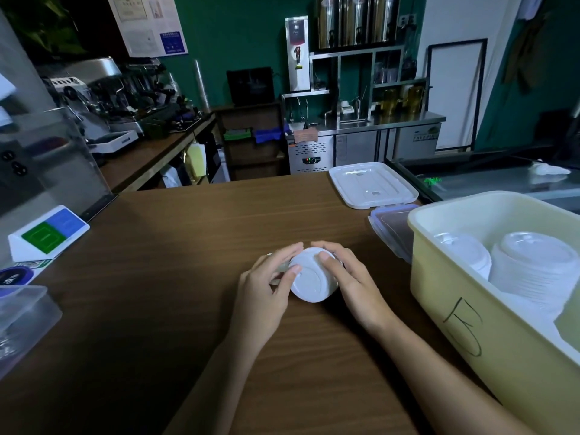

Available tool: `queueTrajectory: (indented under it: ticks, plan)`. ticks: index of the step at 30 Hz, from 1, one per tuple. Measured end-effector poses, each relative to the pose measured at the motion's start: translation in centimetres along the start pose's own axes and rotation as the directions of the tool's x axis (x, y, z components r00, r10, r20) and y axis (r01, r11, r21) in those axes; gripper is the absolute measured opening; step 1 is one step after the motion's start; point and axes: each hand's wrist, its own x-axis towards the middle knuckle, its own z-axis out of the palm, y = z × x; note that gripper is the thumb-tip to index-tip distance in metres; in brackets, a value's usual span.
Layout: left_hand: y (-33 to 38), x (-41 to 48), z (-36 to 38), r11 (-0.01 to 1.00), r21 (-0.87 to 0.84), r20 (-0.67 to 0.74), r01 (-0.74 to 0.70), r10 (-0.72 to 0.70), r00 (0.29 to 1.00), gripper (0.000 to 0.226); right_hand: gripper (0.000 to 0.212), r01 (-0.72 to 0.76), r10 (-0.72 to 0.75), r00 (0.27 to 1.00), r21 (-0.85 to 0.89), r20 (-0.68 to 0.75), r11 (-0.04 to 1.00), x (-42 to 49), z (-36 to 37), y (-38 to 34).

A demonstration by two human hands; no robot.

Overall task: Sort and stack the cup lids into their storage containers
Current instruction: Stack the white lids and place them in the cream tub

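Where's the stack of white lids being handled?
In the head view, the lid stack sits mid-counter between the left hand and right hand, left of the yellow tub.

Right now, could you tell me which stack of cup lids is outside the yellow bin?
The stack on the counter, held by the left hand and right hand; the other stacks sit inside the yellow bin.

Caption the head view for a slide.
At a wooden counter, the left hand and right hand grip a stack of white lids beside a yellow bin holding more lids.
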Motion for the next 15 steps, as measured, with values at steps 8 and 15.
queueTrajectory:
  ticks: [8,15]
  plan:
    - [0.18,-0.16,0.29,0.993,0.044,-0.106,-0.108,0.113,0.988,0.036,0.030,0.020,-0.019,0.999,-0.027,0.028,0.999,-0.33,0.17,-0.24]
    - [-0.40,-0.14,0.63,1.000,-0.030,-0.067,0.004,-0.006,0.998,0.033,0.032,0.022,-0.021,1.000,0.069,-0.008,0.997,-0.01,-0.03,-0.11]
